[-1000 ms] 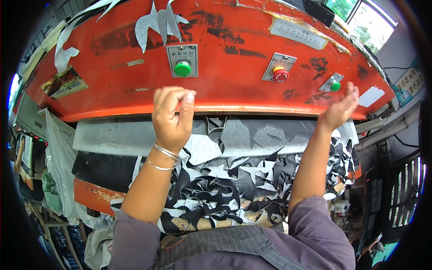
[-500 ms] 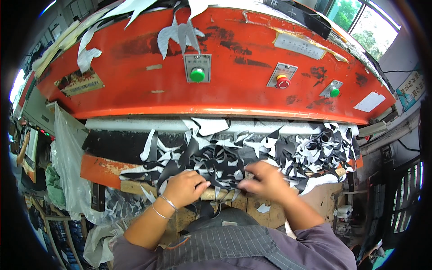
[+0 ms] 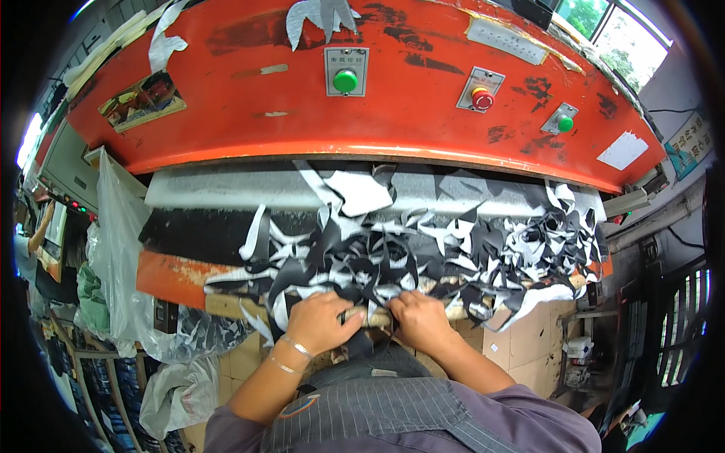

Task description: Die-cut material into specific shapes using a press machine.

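Observation:
A tangled heap of black and white sheet scraps lies along the front of the machine bed. My left hand is closed at the bed's front edge, its curled fingers among the scraps and its thumb pointing right. Just to its right, my right hand is closed on scraps at the same edge, fingertips partly hidden. A pale wooden bar runs along this edge beneath both hands. One larger white offcut rests farther back on the whitish bed. A dark piece hangs between my hands.
Above the bed stretches a red machine beam with a green button, a red knob and another green button. Clear plastic sheeting hangs at left. A white sack lies below. Another person's arm shows far left.
My right hand has moved left and slightly down, closer to my left hand. My left hand has shifted a little right. More of the bed and the white offcut shows under the beam.

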A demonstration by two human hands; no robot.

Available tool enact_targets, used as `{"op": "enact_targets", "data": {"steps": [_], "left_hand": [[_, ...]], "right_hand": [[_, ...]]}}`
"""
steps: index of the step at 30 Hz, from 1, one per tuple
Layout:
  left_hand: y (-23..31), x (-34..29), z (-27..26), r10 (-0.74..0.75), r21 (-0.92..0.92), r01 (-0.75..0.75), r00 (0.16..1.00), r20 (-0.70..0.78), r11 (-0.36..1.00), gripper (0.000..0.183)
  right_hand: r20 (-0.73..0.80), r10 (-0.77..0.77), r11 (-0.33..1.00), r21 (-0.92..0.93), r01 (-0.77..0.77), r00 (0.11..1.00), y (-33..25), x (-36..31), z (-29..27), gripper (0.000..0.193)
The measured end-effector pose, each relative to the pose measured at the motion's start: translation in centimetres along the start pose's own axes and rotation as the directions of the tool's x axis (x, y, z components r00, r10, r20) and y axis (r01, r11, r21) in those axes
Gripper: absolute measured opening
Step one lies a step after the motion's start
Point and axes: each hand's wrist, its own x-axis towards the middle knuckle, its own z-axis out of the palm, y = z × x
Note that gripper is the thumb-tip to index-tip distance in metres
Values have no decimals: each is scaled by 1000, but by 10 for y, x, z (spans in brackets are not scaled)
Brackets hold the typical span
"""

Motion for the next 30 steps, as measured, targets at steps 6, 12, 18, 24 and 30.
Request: {"op": "enact_targets", "data": {"steps": [6,12,18,24,30], "left_hand": [[-40,122,-43,-51,-139,48,999,-13,989,28],[-77,228,-1,-213,150,197,972,100,969,76],[-125,215,6,4,-207,-2,1000,9,978,32],[-105,230,-13,215,-576,-228,972,-92,785,12],[-98,245,6,156,-678,-173,984,-86,715,12]], "right_hand": [[493,33,781,530,-330,869,69,107,-76,67],[-33,544,837,-37,-545,838,120,280,-14,84],[-88,450,769,544,-335,889,181,272,12,58],[10,397,182,979,-89,918,173,213,-13,58],[281,201,194,928,-319,939,114,202,2,42]]}}
